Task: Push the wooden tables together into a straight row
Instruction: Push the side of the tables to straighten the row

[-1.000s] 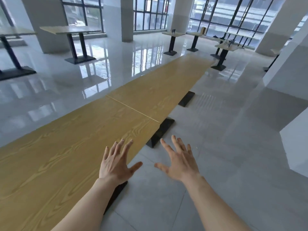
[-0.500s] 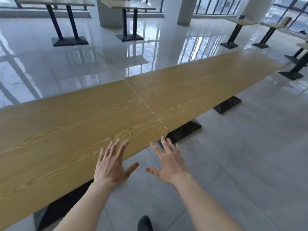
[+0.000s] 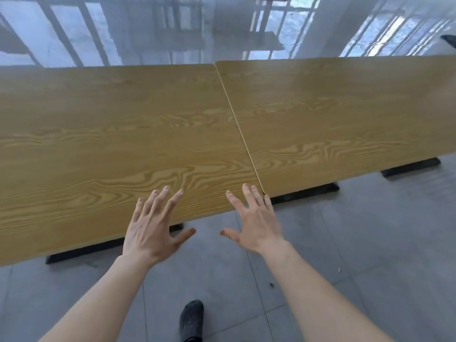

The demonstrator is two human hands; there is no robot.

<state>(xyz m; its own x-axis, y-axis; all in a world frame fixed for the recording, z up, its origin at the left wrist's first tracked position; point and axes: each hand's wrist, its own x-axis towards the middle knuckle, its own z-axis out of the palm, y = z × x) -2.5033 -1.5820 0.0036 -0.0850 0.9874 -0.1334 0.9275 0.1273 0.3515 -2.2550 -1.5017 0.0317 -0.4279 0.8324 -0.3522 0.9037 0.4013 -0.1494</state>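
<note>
Two wooden tables: left table [image 3: 103,144] and right table [image 3: 345,114] butted end to end at the seam [image 3: 240,129], near edges looking flush there, black bases [image 3: 304,192] on grey floor [image 3: 370,243]. Left hand [image 3: 154,230] and right hand [image 3: 256,224] hover just near-side of the seam, fingers spread, grasping nothing. Step judged: checking alignment; next calls for palms on the near edge, a nudge only if the row looks crooked.

Bright daylight; window glare on glossy floor [image 3: 148,28], slight motion blur, wide-angle bending at edges.
</note>
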